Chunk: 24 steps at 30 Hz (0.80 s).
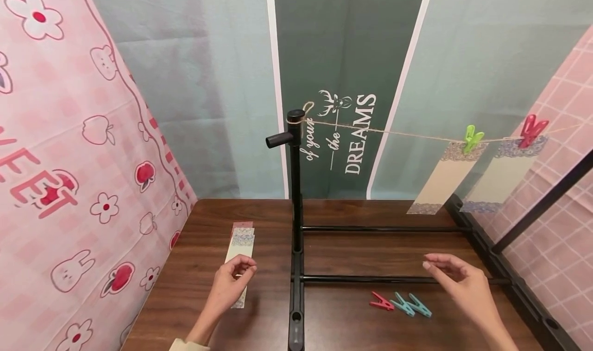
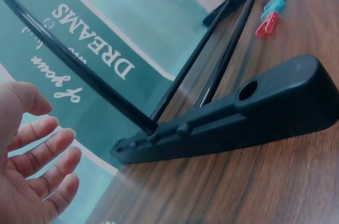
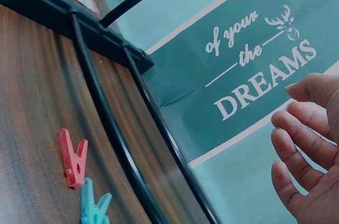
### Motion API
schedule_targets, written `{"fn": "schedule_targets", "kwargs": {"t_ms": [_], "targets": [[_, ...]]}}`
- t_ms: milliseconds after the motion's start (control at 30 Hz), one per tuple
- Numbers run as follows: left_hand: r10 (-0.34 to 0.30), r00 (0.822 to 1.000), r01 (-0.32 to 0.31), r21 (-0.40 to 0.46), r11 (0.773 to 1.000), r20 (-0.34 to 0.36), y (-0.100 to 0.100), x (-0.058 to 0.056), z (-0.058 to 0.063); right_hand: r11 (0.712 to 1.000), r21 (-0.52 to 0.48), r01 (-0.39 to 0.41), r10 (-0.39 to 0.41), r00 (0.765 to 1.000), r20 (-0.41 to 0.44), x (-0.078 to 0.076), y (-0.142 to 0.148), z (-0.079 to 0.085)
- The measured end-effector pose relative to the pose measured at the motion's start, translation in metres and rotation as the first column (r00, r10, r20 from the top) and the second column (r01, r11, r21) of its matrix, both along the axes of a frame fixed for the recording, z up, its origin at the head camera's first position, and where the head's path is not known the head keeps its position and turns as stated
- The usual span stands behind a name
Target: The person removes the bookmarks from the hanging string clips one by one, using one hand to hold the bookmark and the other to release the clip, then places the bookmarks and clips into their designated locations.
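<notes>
My left hand [image 1: 233,280] hovers over a small stack of paper bookmarks [image 1: 241,250] with lacy patterned ends, left of the black rack. Its fingers are loosely bent with nothing between them, as the left wrist view also shows. On the right, my right hand [image 1: 458,279] hangs above the rack's lower bars, fingers relaxed and holding nothing. A red clothespin [image 1: 382,301] and two teal clothespins [image 1: 410,304] lie on the table to its left. From a string [image 1: 398,133] hang two bookmarks, one under a green clothespin [image 1: 472,139], the other under a red clothespin [image 1: 534,130].
The black rack [image 1: 296,202] stands on the brown wooden table [image 1: 208,222], its upright post rising between the hands and two low bars [image 1: 384,229] running right. A pink patterned cloth [image 1: 106,160] borders the left, and a green cloth with lettering [image 1: 343,57] hangs behind.
</notes>
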State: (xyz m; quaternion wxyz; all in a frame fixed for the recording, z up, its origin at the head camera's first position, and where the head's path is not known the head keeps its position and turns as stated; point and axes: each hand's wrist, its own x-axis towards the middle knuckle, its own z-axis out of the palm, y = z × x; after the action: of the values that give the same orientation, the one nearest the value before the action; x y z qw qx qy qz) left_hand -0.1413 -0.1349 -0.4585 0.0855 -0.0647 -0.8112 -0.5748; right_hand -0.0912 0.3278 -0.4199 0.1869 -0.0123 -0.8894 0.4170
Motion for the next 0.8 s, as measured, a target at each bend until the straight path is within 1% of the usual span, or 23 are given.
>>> {"fn": "schedule_targets", "kwargs": {"t_ms": [67,167,267,333,433,533,633,733,800], "targets": [[-0.013,1.000,0.013,0.009,1.000,0.006,0.001,-0.003,-0.004,1.000,-0.014,-0.008,0.008,1.000,-0.012,0.000,0.001,0.003],[-0.036,0.999,0.035,0.029,0.999,0.018,0.005,-0.005,-0.002,1.000,-0.024,-0.012,0.011,0.999,-0.037,-0.001,0.001,0.009],[-0.053,0.999,0.053,0.046,0.998,0.008,0.010,-0.007,-0.001,0.999,-0.031,-0.008,0.007,0.999,-0.038,-0.001,0.001,0.017],[-0.060,0.998,0.061,0.051,0.997,-0.010,0.013,-0.007,-0.001,0.999,-0.044,-0.001,0.000,0.999,-0.035,-0.001,0.001,0.021],[-0.069,0.997,0.070,0.057,0.996,-0.025,0.018,-0.007,0.002,0.999,-0.048,-0.007,0.004,0.999,-0.048,-0.002,0.003,0.029],[-0.080,0.996,0.082,0.058,0.995,-0.035,0.025,-0.005,0.010,0.998,-0.057,-0.013,0.009,0.998,-0.068,-0.003,0.006,0.036],[-0.098,0.994,0.101,0.061,0.993,-0.045,0.031,-0.001,0.025,0.998,-0.067,-0.022,0.017,0.997,-0.080,-0.003,0.008,0.043],[-0.117,0.992,0.119,0.060,0.991,-0.038,0.034,0.004,0.039,0.996,-0.079,-0.035,0.027,0.995,-0.092,-0.004,0.009,0.049],[-0.126,0.992,0.128,0.059,0.990,-0.028,0.035,0.006,0.044,0.995,-0.088,-0.048,0.039,0.994,-0.105,-0.004,0.010,0.053]]}}
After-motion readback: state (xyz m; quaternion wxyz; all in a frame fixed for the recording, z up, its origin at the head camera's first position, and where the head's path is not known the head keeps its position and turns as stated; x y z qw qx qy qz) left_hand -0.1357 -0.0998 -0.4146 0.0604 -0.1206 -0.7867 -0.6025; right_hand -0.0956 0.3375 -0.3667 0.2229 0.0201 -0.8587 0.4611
